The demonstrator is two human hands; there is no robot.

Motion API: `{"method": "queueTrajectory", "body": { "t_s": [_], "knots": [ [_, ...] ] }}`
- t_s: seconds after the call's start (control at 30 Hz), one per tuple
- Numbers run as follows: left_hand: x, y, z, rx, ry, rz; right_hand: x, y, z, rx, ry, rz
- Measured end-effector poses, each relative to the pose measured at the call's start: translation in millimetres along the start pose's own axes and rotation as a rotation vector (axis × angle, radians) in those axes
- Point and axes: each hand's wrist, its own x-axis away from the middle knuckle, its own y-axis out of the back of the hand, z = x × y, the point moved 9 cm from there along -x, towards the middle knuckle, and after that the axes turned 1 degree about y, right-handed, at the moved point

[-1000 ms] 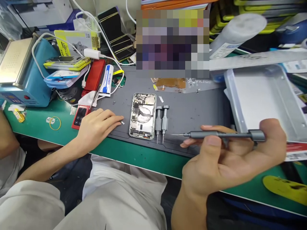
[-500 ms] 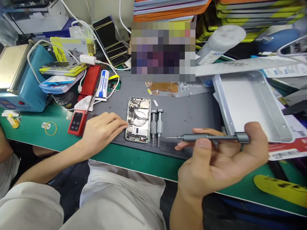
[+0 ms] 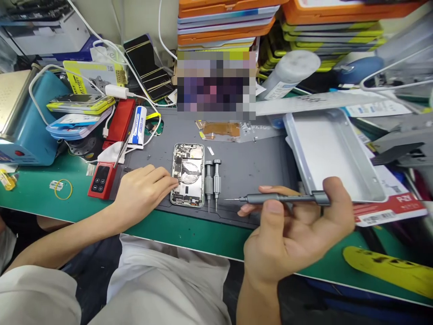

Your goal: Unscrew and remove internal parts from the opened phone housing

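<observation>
Fingertips [image 3: 174, 181] of our left hand [image 3: 138, 192] are pressing together at the left edge of an opened phone [image 3: 188, 176], toward its near end; we cannot tell whether they are pinching anything. The phone is lying on a dark grey mat [image 3: 250, 167], its inner parts facing up and its long sides running from near to far. Our right hand [image 3: 287, 234] is holding a grey screwdriver [image 3: 264, 198] between thumb and fingers, with one curled finger touching its capped end. We are keeping it roughly level, its thin tip pointing left, apart from the phone. Between that tip and the phone, two upright-handled drivers [image 3: 217, 180] are lying side by side, their bits pointing near. A small white strip [image 3: 210, 150] is resting just beyond them. Farther off, an orange-brown film [image 3: 221, 130] is lying on the mat. To the left, a red device [image 3: 102, 179] is sitting near our left hand; to the right, a white tray [image 3: 333, 155] is standing beyond our right hand.
</observation>
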Motion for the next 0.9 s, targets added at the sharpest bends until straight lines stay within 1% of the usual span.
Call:
{"method": "queueTrajectory", "body": {
  "t_s": [0.1,0.23,0.33,0.4,0.47,0.57,0.63,0.73,0.8,0.9],
  "knots": [
    [-1.2,-0.6,2.5,0.019,0.009,0.007,0.6,1.6,-2.4,0.013,-0.024,-0.013],
    [3.1,10.9,0.6,0.081,-0.029,-0.073,0.2,0.4,-2.8,-0.012,-0.013,-0.008],
    [12.7,14.9,-8.2,0.174,-0.091,-0.095,-1.3,-2.8,1.4,-0.033,0.019,-0.018],
    [19.4,10.5,-18.2,0.210,-0.163,-0.069,-2.7,-8.9,7.8,-0.065,0.047,-0.009],
    [23.9,4.3,-26.1,0.216,-0.227,-0.052,-3.9,-23.5,13.9,-0.103,0.048,0.075],
    [24.5,-4.3,-31.1,0.280,-0.293,-0.033,-2.9,-54.2,20.1,-0.131,0.010,0.268],
    [22.1,-8.1,-30.0,0.346,-0.305,-0.021,-0.1,-75.2,21.3,-0.135,-0.023,0.389],
    [18.9,-13.7,-23.3,0.442,-0.271,0.024,6.6,-103.8,15.6,-0.075,-0.091,0.554],
    [18.5,-18.2,-17.3,0.519,-0.227,0.077,9.8,-115.4,9.9,-0.035,-0.133,0.600],
    [19.0,-25.2,-7.6,0.694,-0.144,0.178,13.0,-123.5,1.9,-0.036,-0.183,0.608]
  ]
}}
